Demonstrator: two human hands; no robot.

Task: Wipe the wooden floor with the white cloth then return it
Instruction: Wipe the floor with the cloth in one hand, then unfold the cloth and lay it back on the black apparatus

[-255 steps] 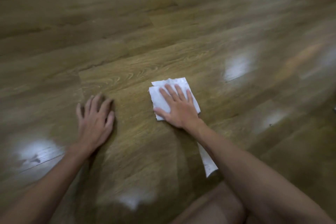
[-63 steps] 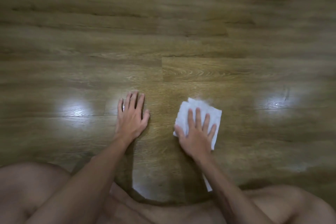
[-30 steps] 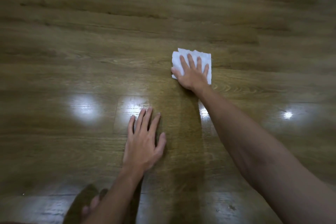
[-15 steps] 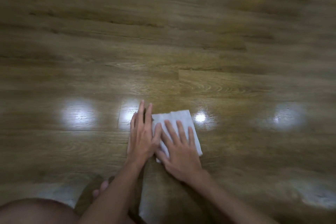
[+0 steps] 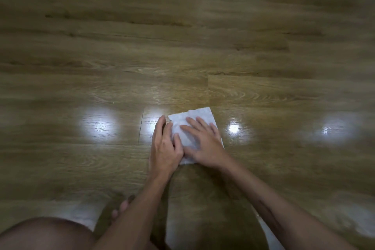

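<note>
I see the white cloth [image 5: 194, 128] lying flat on the wooden floor [image 5: 182, 57], a little below and right of the picture's centre, a folded square with its far corner toward 1 o'clock. My right hand [image 5: 203, 144] lies palm down on it, fingers straight and slightly spread, pointing toward 11 o'clock; this grip is fully flat, pressing the cloth and clasping nothing. My left hand [image 5: 165, 144] sits just beside it at the cloth's 9 o'clock edge, fingers straight and close together, pointing to 12 o'clock. Its thumb lies over the cloth's near left edge and touches the right thumb; the fingertips reach the cloth's far left corner. That grip also looks flat, though I cannot tell whether the fingertips pinch the corner. Bright light patches [image 5: 99, 126] shine on the boards at 9 and 3 o'clock of the hands. At the frame's 7 o'clock a bare knee [image 5: 42, 233] shows, with toes [image 5: 121, 208] beside the left forearm.
</note>
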